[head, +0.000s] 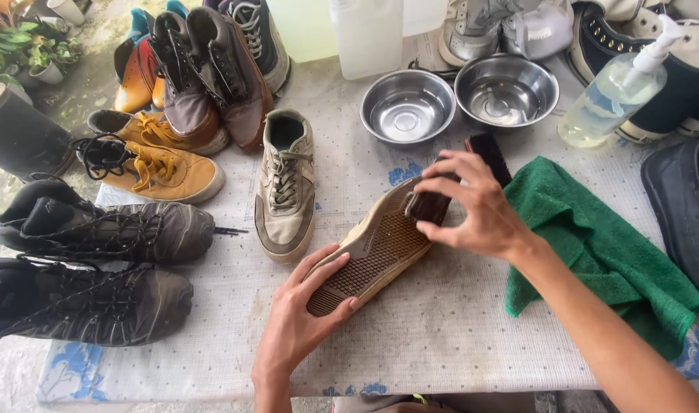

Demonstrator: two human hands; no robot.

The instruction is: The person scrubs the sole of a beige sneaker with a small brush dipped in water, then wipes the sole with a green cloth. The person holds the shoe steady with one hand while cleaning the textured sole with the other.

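Under your left hand the shoe lies sole up: a matt rubber sole, dull brown, rough with a fine grid of studs. In your right hand the brush has a dark back with a slight sheen. Beside it the green cloth looks soft and fuzzy, like terry. The two bowls are polished metal, mirror-bright. The pump bottle is clear, glossy plastic. The table cover is a matt sheet with a fine dotted texture. The yellow shoes look like matt suede; the black boots look worn and dusty.
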